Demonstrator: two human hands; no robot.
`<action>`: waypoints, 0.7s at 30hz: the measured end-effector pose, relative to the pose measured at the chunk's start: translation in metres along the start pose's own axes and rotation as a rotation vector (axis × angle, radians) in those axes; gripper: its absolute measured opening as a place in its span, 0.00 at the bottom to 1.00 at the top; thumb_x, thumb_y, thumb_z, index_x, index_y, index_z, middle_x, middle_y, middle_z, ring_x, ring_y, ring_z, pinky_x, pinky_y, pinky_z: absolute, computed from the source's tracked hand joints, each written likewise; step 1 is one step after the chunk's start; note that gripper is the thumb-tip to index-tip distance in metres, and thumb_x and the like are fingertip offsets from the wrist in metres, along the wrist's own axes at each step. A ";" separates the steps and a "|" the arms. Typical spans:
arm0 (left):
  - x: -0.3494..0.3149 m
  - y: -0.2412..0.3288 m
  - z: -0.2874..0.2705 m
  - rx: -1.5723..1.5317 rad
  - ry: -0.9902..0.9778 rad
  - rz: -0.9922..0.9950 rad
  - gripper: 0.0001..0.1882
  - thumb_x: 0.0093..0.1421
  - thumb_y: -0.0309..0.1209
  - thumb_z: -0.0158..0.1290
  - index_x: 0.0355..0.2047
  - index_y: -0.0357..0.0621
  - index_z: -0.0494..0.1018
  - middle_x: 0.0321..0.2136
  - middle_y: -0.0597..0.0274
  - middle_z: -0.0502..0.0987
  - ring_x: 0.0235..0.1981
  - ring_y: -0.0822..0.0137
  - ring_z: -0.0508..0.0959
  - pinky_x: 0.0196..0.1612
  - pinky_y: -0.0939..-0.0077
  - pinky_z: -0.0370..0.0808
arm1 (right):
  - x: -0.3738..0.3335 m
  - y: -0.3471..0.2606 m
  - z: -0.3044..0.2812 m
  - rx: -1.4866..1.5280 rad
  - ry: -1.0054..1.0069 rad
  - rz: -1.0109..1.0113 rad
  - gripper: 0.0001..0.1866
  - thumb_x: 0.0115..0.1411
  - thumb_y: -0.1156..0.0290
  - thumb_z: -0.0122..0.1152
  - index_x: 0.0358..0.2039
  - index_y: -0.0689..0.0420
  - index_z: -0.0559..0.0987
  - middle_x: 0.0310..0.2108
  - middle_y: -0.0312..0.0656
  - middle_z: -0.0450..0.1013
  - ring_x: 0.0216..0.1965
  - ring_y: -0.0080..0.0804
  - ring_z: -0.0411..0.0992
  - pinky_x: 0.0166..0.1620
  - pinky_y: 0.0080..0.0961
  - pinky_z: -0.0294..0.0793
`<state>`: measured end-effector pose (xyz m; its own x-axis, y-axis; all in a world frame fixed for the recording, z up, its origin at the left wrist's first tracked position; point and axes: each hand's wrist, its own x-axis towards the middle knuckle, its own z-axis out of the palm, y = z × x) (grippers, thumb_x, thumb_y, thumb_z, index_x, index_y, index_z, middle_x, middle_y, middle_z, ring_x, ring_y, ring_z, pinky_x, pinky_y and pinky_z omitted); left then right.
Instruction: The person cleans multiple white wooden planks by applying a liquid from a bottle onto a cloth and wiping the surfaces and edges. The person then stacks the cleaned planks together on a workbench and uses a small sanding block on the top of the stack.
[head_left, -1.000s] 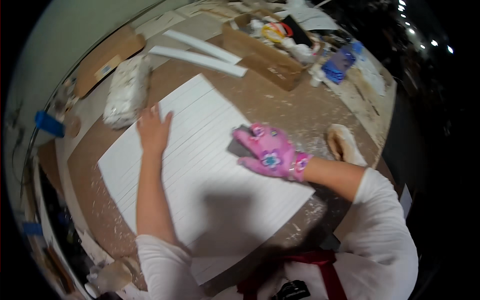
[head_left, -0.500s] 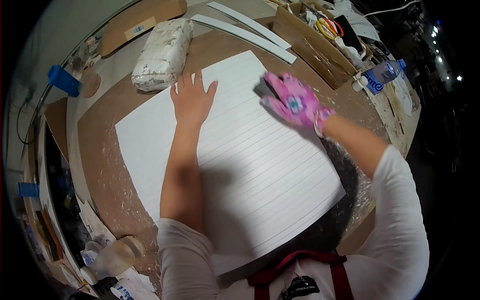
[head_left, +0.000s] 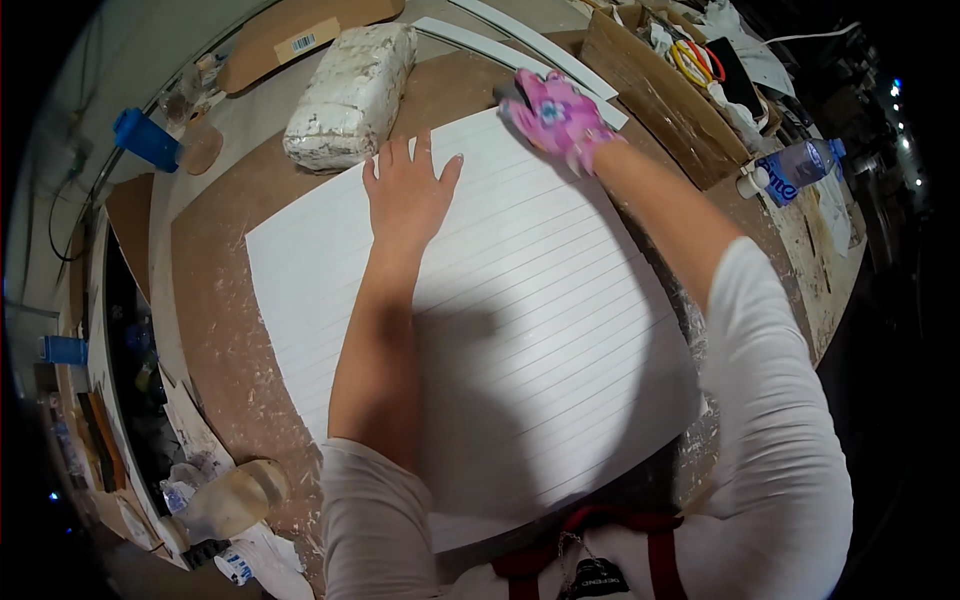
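A large white panel [head_left: 520,330] with thin parallel grooves lies flat on a dusty brown worktable [head_left: 215,300]. My left hand [head_left: 408,195] is bare and rests flat on the panel's far part, fingers spread. My right hand [head_left: 560,115] wears a pink patterned glove and is closed over a small dark block [head_left: 508,96] at the panel's far edge. Most of the block is hidden under the glove.
A white wrapped brick-shaped lump [head_left: 350,95] lies just beyond the panel. White strips [head_left: 530,45] and a cardboard box [head_left: 650,95] of clutter sit at the back right. A water bottle [head_left: 790,168] lies right, a blue object [head_left: 145,138] far left, a cloudy plastic bottle [head_left: 225,500] near left.
My gloved right hand has slid with the dark block from the panel's middle up to its far edge. My left hand stays flat on the panel, and the view has tilted.
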<state>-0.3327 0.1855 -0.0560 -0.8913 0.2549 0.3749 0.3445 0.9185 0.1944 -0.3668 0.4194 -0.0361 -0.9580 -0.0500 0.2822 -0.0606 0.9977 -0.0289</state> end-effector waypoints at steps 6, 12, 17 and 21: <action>-0.005 -0.023 -0.005 0.014 0.009 -0.032 0.31 0.61 0.53 0.45 0.58 0.46 0.65 0.54 0.52 0.67 0.59 0.56 0.63 0.61 0.47 0.55 | -0.048 -0.054 -0.048 0.042 -0.188 -0.164 0.32 0.61 0.46 0.43 0.56 0.58 0.65 0.49 0.59 0.66 0.49 0.53 0.70 0.50 0.43 0.72; -0.003 -0.009 -0.001 0.000 0.012 -0.005 0.31 0.61 0.53 0.46 0.58 0.46 0.66 0.54 0.52 0.67 0.59 0.56 0.63 0.61 0.47 0.55 | 0.022 -0.013 -0.020 0.095 -0.206 0.208 0.34 0.60 0.43 0.41 0.58 0.55 0.65 0.53 0.60 0.65 0.53 0.54 0.68 0.53 0.41 0.70; -0.006 -0.021 -0.003 0.010 0.034 -0.020 0.31 0.61 0.53 0.46 0.57 0.46 0.67 0.54 0.52 0.67 0.58 0.56 0.64 0.60 0.50 0.56 | 0.036 0.008 -0.014 0.094 -0.279 0.260 0.35 0.59 0.40 0.43 0.60 0.50 0.64 0.54 0.58 0.64 0.56 0.55 0.65 0.57 0.43 0.66; -0.008 -0.017 0.001 0.014 0.013 -0.018 0.31 0.61 0.54 0.46 0.57 0.46 0.66 0.54 0.52 0.67 0.58 0.56 0.64 0.61 0.50 0.55 | -0.015 -0.020 -0.025 0.058 -0.173 -0.173 0.37 0.60 0.41 0.45 0.64 0.50 0.60 0.54 0.59 0.66 0.58 0.51 0.63 0.60 0.38 0.62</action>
<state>-0.3318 0.1678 -0.0631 -0.8935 0.2342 0.3831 0.3238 0.9271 0.1886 -0.3441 0.4016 -0.0156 -0.9654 -0.2317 0.1195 -0.2390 0.9697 -0.0506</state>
